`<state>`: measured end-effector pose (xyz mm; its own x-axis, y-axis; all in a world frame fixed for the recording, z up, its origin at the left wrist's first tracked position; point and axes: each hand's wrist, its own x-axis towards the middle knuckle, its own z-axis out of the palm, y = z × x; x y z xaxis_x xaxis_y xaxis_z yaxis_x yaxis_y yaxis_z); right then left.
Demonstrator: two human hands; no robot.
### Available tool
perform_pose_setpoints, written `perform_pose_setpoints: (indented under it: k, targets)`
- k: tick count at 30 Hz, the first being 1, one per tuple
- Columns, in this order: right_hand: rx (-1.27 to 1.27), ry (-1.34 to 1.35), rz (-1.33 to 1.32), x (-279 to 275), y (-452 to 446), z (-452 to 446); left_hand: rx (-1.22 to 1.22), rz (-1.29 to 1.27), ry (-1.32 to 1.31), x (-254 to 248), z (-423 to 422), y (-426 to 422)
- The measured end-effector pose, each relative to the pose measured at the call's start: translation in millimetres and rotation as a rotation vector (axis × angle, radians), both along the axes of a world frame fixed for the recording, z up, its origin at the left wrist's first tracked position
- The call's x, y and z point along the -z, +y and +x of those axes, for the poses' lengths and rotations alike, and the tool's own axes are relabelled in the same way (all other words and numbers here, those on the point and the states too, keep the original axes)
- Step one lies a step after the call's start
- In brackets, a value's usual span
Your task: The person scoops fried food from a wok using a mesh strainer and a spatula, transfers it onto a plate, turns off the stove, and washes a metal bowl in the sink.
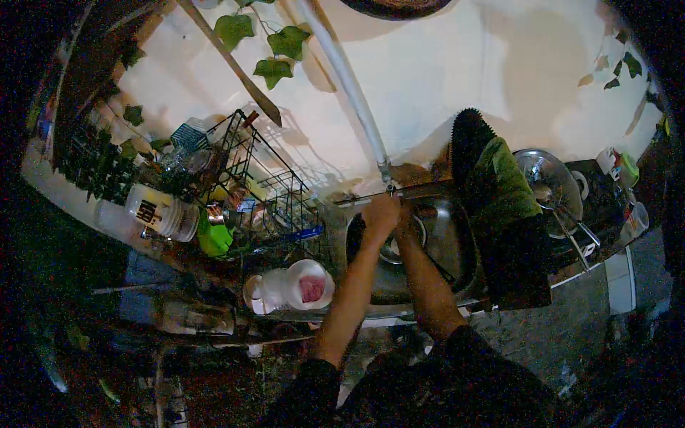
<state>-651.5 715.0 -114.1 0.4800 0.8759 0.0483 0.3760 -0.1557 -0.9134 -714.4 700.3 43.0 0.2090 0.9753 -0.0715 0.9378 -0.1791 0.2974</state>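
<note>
Under the tap (389, 187), my left hand (381, 215) looks closed, with its knuckles up; anything inside it is hidden. Against it, on the right, is my right hand (405, 220), darker and partly covered, its fingers not visible. Both hands are over the metal sink (460, 235). A round metal dish (422, 235) sits in the basin below them, partly blocked from sight by my forearms. A light, rounded shape inside the dish is too unclear to name.
Left of the sink stand a black wire rack (275, 167) with dishes, a labelled plastic tub (153, 212) and white containers (308, 285). A green cloth (503, 178) drapes beside the basin's right edge. Farther right are a metal pan (553, 182) and tongs-like metal handles (576, 232).
</note>
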Motion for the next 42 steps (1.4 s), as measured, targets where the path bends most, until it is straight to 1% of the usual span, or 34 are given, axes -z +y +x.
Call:
perform_pose_setpoints:
  k: [1, 2, 3, 4, 5, 7, 8, 11, 13, 14, 17, 19, 21, 24, 30, 35, 40, 42]
  targets:
    - [-0.006, 0.000, 0.004, 1.8, -1.4, 0.4, -0.085, 0.036, -0.037, 5.4, 0.8, -2.7]
    - [-0.010, 0.003, 0.011, 3.3, -2.1, 0.9, -0.084, 0.035, -0.040, 10.3, -1.7, -5.1]
    - [-0.018, 0.006, 0.020, 2.2, -3.1, 1.1, -0.050, 0.044, -0.123, 16.7, -7.0, -7.1]
    - [-0.023, 0.008, 0.022, 1.8, -5.8, 1.4, -0.019, 0.050, -0.207, 30.5, -13.0, -10.6]
    - [-0.030, 0.006, 0.030, 1.3, -7.3, 2.2, -0.019, 0.046, -0.216, 45.7, -18.7, -18.0]
    - [-0.043, 0.006, 0.045, -0.8, -13.0, 7.0, -0.235, 0.255, -0.813, 83.2, -24.6, -29.4]
    - [-0.051, 0.000, 0.049, -1.7, -18.5, 10.4, -0.236, 0.243, -0.832, 105.6, -21.0, -30.8]
    - [-0.077, -0.013, 0.064, -6.0, -34.6, 18.6, -0.359, 0.331, -1.067, 196.0, 7.0, -11.2]
    - [-0.088, -0.021, 0.065, -18.7, -45.4, 18.5, -0.417, 0.542, -1.101, 268.5, 31.5, 21.6]
    - [-0.094, -0.024, 0.066, -22.5, -49.8, 16.3, -0.435, 0.758, -1.052, 309.4, 43.4, 40.9]
    - [-0.104, -0.031, 0.067, -24.9, -56.3, 5.4, -0.603, 0.068, -1.644, 306.4, 48.0, 28.3]
    - [-0.107, -0.031, 0.066, -26.0, -60.9, -0.9, -0.577, -0.211, -1.888, 285.2, 39.6, 17.4]
    - [-0.112, -0.035, 0.063, -25.5, -59.6, 1.3, -0.550, -0.420, -2.027, 277.9, 34.2, 11.9]
    - [-0.127, -0.028, 0.058, -29.4, -42.1, 14.9, -0.499, -0.577, -2.112, 261.2, 31.2, 11.8]
    - [-0.126, -0.033, 0.065, -28.1, -40.8, 7.7, -0.416, -0.772, -2.209, 244.1, 28.2, 15.2]
    - [-0.143, -0.023, 0.051, -33.4, -44.4, 33.1, -0.420, -0.858, -2.311, 233.2, 47.0, 5.4]
    - [-0.154, 0.012, 0.071, -47.8, -57.4, 21.6, -0.389, -0.965, -2.302, 237.8, 33.3, 11.1]
    - [-0.160, 0.047, 0.086, -65.7, -59.6, 23.4, -0.387, -0.997, -2.305, 234.4, 28.5, 13.7]
